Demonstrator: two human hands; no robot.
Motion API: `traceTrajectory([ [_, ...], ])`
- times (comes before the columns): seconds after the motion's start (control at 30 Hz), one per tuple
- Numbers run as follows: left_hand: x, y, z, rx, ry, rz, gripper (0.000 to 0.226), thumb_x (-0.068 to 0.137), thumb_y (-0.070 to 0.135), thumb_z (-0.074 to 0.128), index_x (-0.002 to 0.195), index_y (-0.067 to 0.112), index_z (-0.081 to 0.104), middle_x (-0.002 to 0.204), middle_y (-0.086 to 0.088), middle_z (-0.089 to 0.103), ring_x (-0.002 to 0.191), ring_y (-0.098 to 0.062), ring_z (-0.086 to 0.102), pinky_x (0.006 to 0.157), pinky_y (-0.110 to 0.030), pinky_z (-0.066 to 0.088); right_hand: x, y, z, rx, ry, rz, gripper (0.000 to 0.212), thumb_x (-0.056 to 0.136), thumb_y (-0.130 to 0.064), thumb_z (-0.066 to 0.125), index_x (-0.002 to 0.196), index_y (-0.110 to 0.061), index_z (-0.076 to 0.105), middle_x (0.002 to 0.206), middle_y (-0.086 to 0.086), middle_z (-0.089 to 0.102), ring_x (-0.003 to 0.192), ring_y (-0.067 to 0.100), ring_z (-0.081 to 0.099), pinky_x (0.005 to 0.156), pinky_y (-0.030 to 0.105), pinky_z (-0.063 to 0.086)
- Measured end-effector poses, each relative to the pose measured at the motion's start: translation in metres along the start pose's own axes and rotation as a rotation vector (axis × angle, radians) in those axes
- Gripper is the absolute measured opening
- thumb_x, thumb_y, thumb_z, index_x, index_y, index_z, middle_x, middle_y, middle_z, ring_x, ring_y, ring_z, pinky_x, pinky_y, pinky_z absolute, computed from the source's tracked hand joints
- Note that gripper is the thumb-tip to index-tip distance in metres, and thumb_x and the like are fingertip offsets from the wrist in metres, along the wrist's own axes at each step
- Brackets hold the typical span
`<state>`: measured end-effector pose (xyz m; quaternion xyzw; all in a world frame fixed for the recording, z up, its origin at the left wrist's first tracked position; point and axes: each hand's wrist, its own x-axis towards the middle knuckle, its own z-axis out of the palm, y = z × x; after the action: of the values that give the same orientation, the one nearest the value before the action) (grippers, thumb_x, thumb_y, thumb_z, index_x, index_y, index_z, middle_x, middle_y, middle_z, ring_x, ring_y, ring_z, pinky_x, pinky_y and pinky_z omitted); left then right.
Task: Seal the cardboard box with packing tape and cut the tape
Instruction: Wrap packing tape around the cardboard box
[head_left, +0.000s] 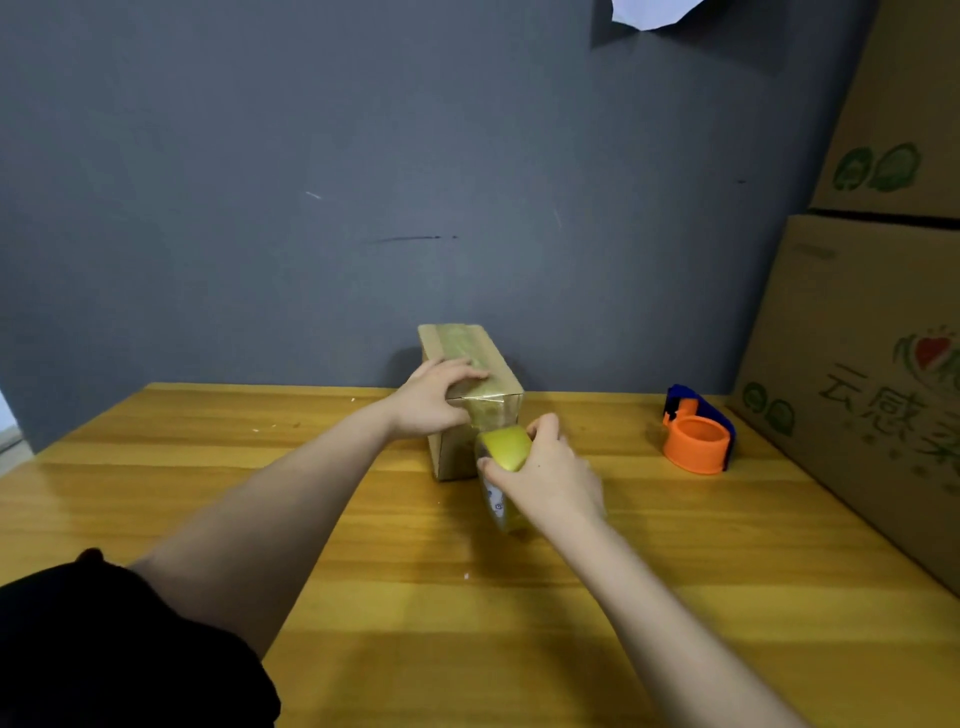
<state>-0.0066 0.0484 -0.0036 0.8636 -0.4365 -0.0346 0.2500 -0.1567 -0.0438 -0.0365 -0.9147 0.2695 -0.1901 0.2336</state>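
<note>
A small cardboard box (451, 454) lies on the wooden table (363, 597), its long side pointing away from me. A strip of yellowish tape runs along its top and bends down over the near end. My left hand (434, 397) grips the near top corner of the box, fingers across the top over the tape, thumb on the front face. My right hand (545, 475) grips a yellow tape roll (505, 449) just in front of the box's near end. The tape stretches from the roll up to the box edge.
An orange and blue tape cutter (697, 439) rests on the table to the right. Large printed cardboard cartons (857, 364) are stacked along the right edge. A grey wall (363, 182) stands right behind the box.
</note>
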Motion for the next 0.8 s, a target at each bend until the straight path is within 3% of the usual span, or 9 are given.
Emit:
traceTrajectory([
  [0.07, 0.001, 0.005, -0.002, -0.094, 0.018, 0.006, 0.063, 0.071, 0.03, 0.044, 0.133, 0.022, 0.049, 0.148, -0.004, 0.038, 0.14, -0.023, 0.024, 0.113, -0.03, 0.016, -0.006, -0.005, 0.004, 0.053, -0.022, 0.018, 0.064, 0.075, -0.06, 0.063, 0.116, -0.019, 0.037, 0.12, 0.004, 0.058, 0.107, 0.03, 0.06, 0.078, 0.036, 0.046],
  [0.13, 0.002, 0.007, -0.002, -0.129, 0.027, 0.01, 0.046, 0.087, 0.023, 0.04, 0.132, 0.016, 0.05, 0.144, -0.005, 0.043, 0.136, -0.02, 0.032, 0.112, -0.03, 0.022, -0.011, -0.01, 0.009, 0.109, -0.042, 0.039, 0.064, 0.074, -0.06, 0.064, 0.114, -0.019, 0.036, 0.117, 0.004, 0.059, 0.106, 0.03, 0.06, 0.079, 0.037, 0.047],
  [0.27, 0.008, 0.002, 0.004, -0.099, 0.016, 0.02, 0.049, 0.091, 0.025, 0.028, 0.136, 0.018, 0.047, 0.147, -0.004, 0.04, 0.137, -0.018, 0.029, 0.114, -0.028, 0.017, -0.014, -0.017, 0.016, 0.184, -0.052, 0.074, 0.063, 0.074, -0.06, 0.064, 0.111, -0.019, 0.034, 0.111, 0.005, 0.063, 0.1, 0.031, 0.063, 0.077, 0.037, 0.048],
  [0.4, 0.016, -0.002, 0.008, -0.109, 0.072, 0.019, 0.043, 0.096, 0.012, 0.03, 0.133, 0.021, 0.05, 0.145, 0.0, 0.043, 0.136, -0.016, 0.031, 0.113, -0.028, 0.017, -0.01, -0.017, 0.02, 0.243, -0.045, 0.103, 0.064, 0.073, -0.06, 0.065, 0.112, -0.02, 0.033, 0.11, 0.004, 0.064, 0.098, 0.03, 0.063, 0.074, 0.035, 0.046],
  [0.63, 0.027, -0.012, 0.011, 0.017, 0.101, -0.096, 0.046, 0.093, 0.057, 0.034, 0.137, 0.045, 0.038, 0.148, 0.004, 0.033, 0.138, -0.025, 0.017, 0.114, -0.044, 0.018, -0.008, -0.013, 0.034, 0.256, -0.036, 0.099, 0.063, 0.073, -0.061, 0.065, 0.11, -0.022, 0.031, 0.107, 0.004, 0.065, 0.096, 0.03, 0.063, 0.075, 0.037, 0.051],
  [0.73, 0.032, -0.013, 0.01, -0.102, 0.083, -0.111, 0.046, 0.086, 0.062, 0.045, 0.13, 0.046, 0.047, 0.15, -0.001, 0.027, 0.142, -0.026, 0.008, 0.117, -0.045, 0.008, -0.008, -0.012, 0.036, 0.27, -0.028, 0.099, 0.064, 0.073, -0.062, 0.065, 0.11, -0.023, 0.031, 0.108, 0.004, 0.066, 0.095, 0.031, 0.064, 0.075, 0.038, 0.051],
  [0.8, 0.033, -0.013, 0.011, -0.179, 0.074, -0.07, 0.051, 0.082, 0.06, 0.054, 0.129, 0.039, 0.049, 0.151, -0.001, 0.03, 0.144, -0.024, 0.012, 0.116, -0.041, 0.009, -0.01, -0.011, 0.036, 0.281, -0.032, 0.097, 0.064, 0.073, -0.062, 0.065, 0.11, -0.023, 0.03, 0.108, 0.004, 0.065, 0.095, 0.031, 0.064, 0.074, 0.037, 0.05],
])
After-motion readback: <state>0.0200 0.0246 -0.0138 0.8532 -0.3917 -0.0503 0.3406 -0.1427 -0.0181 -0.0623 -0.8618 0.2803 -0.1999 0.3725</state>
